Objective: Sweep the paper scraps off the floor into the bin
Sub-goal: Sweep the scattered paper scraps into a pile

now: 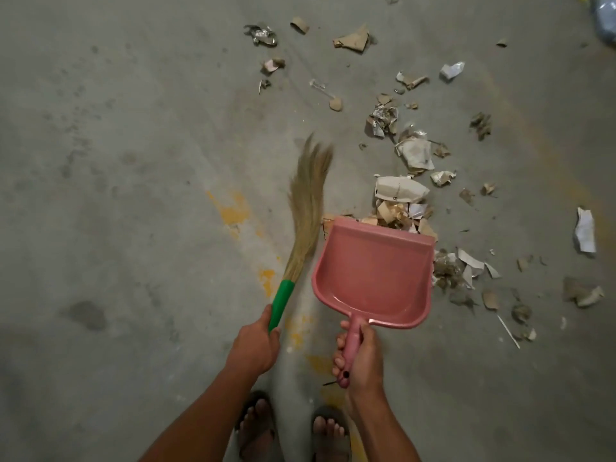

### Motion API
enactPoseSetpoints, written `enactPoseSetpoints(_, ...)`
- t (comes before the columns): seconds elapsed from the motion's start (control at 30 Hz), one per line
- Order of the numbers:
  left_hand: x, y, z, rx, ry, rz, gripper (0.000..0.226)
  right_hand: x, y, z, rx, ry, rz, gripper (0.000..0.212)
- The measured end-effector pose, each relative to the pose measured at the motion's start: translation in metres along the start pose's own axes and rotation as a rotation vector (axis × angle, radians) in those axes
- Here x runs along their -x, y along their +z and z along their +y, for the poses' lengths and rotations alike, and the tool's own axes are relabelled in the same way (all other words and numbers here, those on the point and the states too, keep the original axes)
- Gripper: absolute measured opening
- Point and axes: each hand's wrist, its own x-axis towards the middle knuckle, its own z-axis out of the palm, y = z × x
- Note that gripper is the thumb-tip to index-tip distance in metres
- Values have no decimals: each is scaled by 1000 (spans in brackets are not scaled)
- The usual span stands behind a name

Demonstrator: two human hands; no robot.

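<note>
Left hand (255, 348) closed on grass broom (306, 208); right hand (361, 356) closed on empty pink dustpan (375, 278), lip touching near scrap pile (398, 208). Risk: broom sits left of the pan, so a stroke likely scatters scraps rightward past the lip.

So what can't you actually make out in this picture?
Head view, the only one:
- Bin: none clearly shown; a bluish thing is cut off by the top right edge.
- Broom: bristle tips are motion-blurred, so floor contact is unclear.
- Scraps at the dustpan lip: its front edge partly hides them.
- Print on scraps: too small to read.
- Left hand and right hand: palms hidden.
</note>
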Motion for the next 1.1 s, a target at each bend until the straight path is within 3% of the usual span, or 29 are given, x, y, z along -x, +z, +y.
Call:
enactPoseSetpoints(0.17, 2, 38, 43, -82, 76, -78, 69, -14, -64, 3, 27, -35, 171, 37)
enactPoseSetpoints(0.33, -2, 47, 79, -139, 179, -105, 70, -13, -106, 0, 20, -34, 212, 34)
enactPoseSetpoints(0.63, 37, 44, 96, 27, 328, 98, 69, 8, -148, -12, -13, -82, 192, 36)
enactPoseSetpoints(0.87, 61, 23, 90, 105, 330, 180, 67, 24, -131, -31, 7, -92, 133, 37)
enactPoseSetpoints(1.1, 53, -56, 94, 261, 223, 163, 55, 30, -56, -66, 62, -135, 24, 37)
